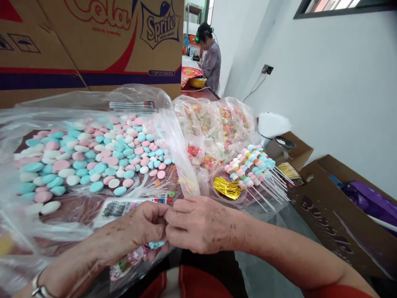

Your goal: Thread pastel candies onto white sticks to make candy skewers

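Observation:
My left hand (pixel 142 227) and my right hand (pixel 201 225) meet at the table's near edge, their fingertips pinched together. Just under them a clear bag of candy (pixel 132 260) hangs tilted toward the lower left, with pink and blue pieces inside; my left hand grips its upper end. What the right fingertips pinch is hidden behind the knuckles. Behind the left hand lies a printed packet (pixel 116 210). Close to the right hand stands a round clear tub of gold twist ties (pixel 228 187), beside skewers of marshmallow candy (pixel 252 167) on white sticks.
Loose pink, blue and white candies (pixel 93 159) spread over plastic sheeting on the left. Clear bags of colourful gummies (pixel 217 120) sit behind. A large cardboard box (pixel 93 45) blocks the back left. At right are an open carton (pixel 328 207) and a mug (pixel 281 147). A person (pixel 212 62) works farther back.

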`<state>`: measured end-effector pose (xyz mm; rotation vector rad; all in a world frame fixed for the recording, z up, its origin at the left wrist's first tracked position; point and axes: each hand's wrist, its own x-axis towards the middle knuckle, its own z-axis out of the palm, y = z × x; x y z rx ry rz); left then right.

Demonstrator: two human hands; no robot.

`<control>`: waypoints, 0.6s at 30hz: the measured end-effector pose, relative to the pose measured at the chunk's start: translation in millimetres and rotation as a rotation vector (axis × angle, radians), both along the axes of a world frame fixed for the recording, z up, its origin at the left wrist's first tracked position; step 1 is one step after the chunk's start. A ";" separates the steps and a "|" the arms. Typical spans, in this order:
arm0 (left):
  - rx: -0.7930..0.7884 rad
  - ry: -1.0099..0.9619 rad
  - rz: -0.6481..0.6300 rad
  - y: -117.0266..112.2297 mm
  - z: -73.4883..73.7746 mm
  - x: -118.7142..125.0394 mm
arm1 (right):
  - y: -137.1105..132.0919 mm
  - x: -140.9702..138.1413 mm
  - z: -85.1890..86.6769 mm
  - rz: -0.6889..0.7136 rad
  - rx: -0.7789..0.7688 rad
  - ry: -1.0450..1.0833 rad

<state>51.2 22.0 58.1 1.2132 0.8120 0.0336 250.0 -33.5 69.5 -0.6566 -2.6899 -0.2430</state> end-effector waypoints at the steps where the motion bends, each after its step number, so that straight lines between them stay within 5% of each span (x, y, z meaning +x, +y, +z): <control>1: 0.047 0.027 0.002 1.0 0.6 -0.9 | -3.1 -3.1 0.2 -0.054 0.004 -0.005; 4: 0.408 0.132 0.025 2.8 -1.2 -1.4 | -9.6 -13.9 -1.2 -0.273 -0.023 -0.018; 7: 1.018 0.239 0.082 1.8 -6.2 2.7 | -3.8 -26.2 -6.7 -0.476 -0.088 0.050; 12: 1.820 0.277 0.339 -6.8 -11.8 8.4 | 28.1 -40.9 -13.7 -0.754 -0.327 0.487; 15: 1.879 0.051 0.508 -19.2 -10.3 6.4 | 39.5 -45.1 -5.9 -0.712 -0.667 0.956; 18: 1.314 -0.092 0.582 -26.8 -5.7 1.8 | 35.9 -54.9 5.2 -0.573 -0.850 1.245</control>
